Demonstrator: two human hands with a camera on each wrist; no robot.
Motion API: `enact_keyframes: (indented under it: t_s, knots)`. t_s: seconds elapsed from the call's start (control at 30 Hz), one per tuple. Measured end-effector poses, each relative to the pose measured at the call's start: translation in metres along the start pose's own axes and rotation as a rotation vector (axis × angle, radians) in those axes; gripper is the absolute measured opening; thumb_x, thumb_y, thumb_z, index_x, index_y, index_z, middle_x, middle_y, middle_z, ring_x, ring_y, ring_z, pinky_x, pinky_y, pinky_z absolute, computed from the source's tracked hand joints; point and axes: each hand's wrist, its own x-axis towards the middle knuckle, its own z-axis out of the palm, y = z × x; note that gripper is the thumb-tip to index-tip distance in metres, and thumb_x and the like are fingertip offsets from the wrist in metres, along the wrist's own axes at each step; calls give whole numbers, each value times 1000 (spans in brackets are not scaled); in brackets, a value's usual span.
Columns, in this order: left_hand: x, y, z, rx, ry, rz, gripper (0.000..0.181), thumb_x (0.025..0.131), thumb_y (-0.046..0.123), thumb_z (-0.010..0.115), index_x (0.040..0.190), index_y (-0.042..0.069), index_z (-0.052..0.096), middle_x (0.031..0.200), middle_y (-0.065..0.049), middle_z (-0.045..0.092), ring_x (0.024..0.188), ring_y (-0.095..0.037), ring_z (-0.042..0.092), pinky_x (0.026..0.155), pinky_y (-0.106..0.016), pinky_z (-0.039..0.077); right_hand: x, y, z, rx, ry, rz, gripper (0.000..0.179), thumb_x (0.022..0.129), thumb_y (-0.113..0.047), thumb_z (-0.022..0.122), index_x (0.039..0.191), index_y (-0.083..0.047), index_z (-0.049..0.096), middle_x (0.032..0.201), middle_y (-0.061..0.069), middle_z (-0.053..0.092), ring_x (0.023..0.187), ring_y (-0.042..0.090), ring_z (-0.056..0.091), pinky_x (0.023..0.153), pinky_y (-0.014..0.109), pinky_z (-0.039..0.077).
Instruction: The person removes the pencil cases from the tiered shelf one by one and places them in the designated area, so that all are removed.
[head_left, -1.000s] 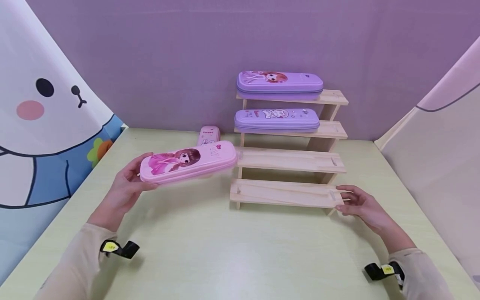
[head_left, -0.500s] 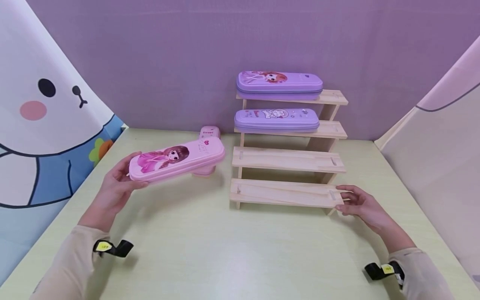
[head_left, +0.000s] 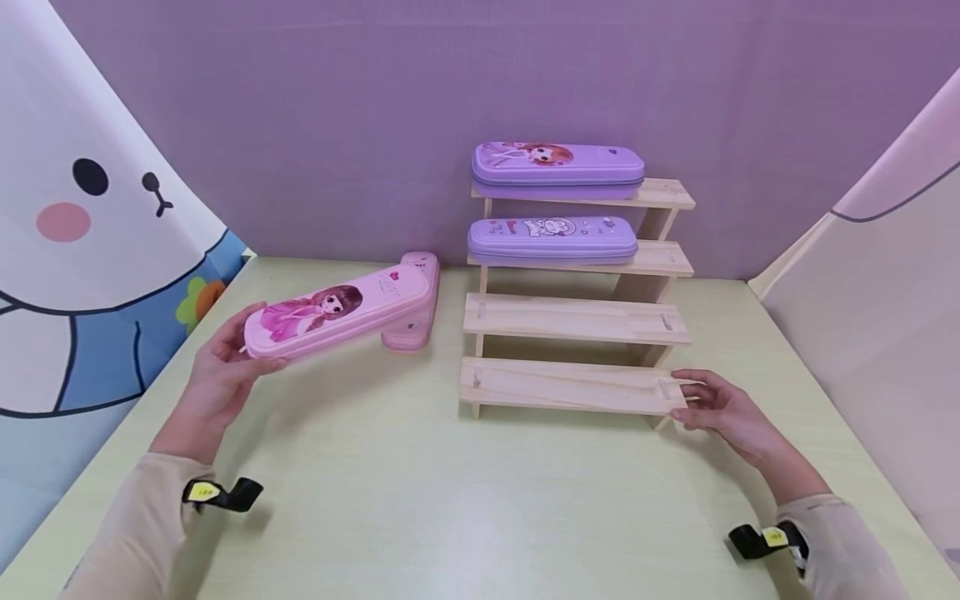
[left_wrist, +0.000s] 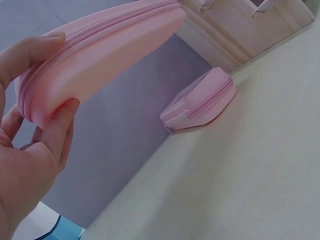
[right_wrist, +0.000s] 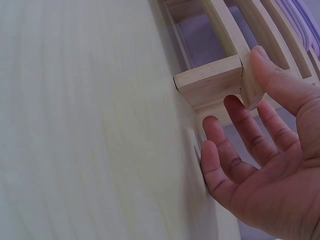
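My left hand grips one end of a pink pencil case with a girl printed on its lid. In the left wrist view the thumb lies by the zip of this pencil case, with fingertips under it. Its far end overlaps a second pink pencil case lying on the table. At the right, my right hand holds the end of the lowest board of a stepped wooden rack. In the right wrist view the thumb rests on the board's edge, one finger close underneath.
On the rack's top step lies a purple pencil case with a girl print. A lilac pencil case with a rabbit print sits on the step below. Behind the pale table hangs a purple cloth; printed cloths flank it.
My left hand has carried the pink pencil case leftward, away from the rack, and tilted its far end up slightly more. More of the lying pink case shows. The right hand stays put.
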Motion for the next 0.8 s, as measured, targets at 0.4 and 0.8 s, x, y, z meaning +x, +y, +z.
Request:
enact_keyframes:
  t_s: [0.4, 0.8]
  knots:
    - [1, 3, -3, -23, 74, -7, 64, 86, -20, 63, 136, 21, 59, 131, 3, 49, 109, -10, 54, 82, -22, 56, 0, 0, 0, 6, 5, -1, 52, 89, 13, 64, 123, -26, 62, 106, -5, 67, 89, 9, 64, 68, 24, 57]
    - [4, 5, -4, -28, 158, 6, 64, 85, -17, 66, 137, 20, 58, 128, 2, 48, 110, -10, 53, 81, -22, 56, 0, 2, 0, 25, -3, -7, 48, 88, 6, 70, 124, -26, 62, 107, -6, 69, 90, 10, 64, 69, 23, 57]
